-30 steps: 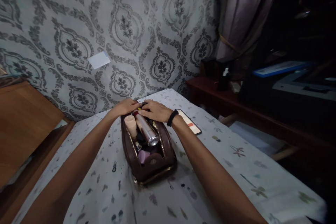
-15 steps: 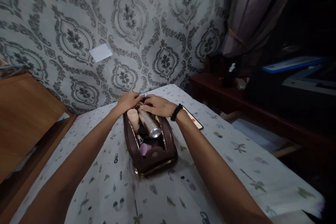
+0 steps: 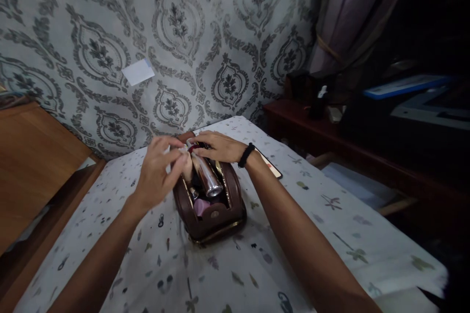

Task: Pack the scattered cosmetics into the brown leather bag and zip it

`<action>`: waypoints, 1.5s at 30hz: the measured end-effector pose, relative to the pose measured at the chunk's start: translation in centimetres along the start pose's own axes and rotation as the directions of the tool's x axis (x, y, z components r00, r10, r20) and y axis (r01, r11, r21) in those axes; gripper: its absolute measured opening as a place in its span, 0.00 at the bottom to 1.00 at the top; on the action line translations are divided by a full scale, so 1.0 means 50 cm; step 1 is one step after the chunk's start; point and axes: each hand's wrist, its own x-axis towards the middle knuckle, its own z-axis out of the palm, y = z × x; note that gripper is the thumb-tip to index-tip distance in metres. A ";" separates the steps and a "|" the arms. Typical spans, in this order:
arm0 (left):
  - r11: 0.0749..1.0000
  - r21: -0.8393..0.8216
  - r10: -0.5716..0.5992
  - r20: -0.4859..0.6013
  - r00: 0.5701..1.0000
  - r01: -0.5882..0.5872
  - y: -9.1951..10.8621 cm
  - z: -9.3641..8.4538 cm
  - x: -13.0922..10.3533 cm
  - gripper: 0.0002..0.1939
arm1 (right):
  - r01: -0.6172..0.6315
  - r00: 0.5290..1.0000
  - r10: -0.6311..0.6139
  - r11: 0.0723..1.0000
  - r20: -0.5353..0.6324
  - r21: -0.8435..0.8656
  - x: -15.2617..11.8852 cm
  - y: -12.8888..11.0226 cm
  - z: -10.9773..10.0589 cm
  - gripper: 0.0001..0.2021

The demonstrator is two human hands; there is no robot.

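An open brown bag [image 3: 216, 225] with a gold zipper lies on the patterned white cloth [image 3: 205, 274]. Inside it are a shiny metallic cylinder [image 3: 206, 174], a pale beige container [image 3: 187, 170] and a purple item [image 3: 200, 206]. My left hand [image 3: 159, 171] is at the bag's left side, fingers bent around the top of the beige container; whether they grip it is unclear. My right hand [image 3: 220, 147], a black band on its wrist, reaches over the far end of the bag, its fingertips at the cylinder's far end; part of the bag's contents is hidden beneath it.
Right of the bag, a phone [image 3: 270, 165] lies partly behind my right wrist. A wooden panel [image 3: 40, 156] stands at the left. Patterned wallpaper rises behind the cloth. A dark red shelf [image 3: 290, 120] and an open drawer [image 3: 356, 186] are at the right.
My left hand has lifted from the bag's far edge and come back toward the left side, over the beige container. My right hand has stayed nearly in place.
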 end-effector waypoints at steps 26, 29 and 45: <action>0.995 0.100 -0.012 0.306 0.952 -0.019 0.065 0.017 -0.107 0.12 | -0.173 0.979 0.189 0.969 0.078 -0.174 -0.007 -0.083 -0.015 0.17; 0.996 0.088 -0.008 0.258 0.966 -0.015 0.058 0.018 -0.113 0.10 | -0.195 0.975 0.211 0.964 0.076 -0.180 -0.004 -0.088 -0.012 0.16; 0.965 0.191 0.100 0.371 0.923 -0.181 0.074 0.012 -0.049 0.22 | -0.125 0.988 0.137 0.980 -0.070 0.154 -0.003 -0.056 -0.006 0.23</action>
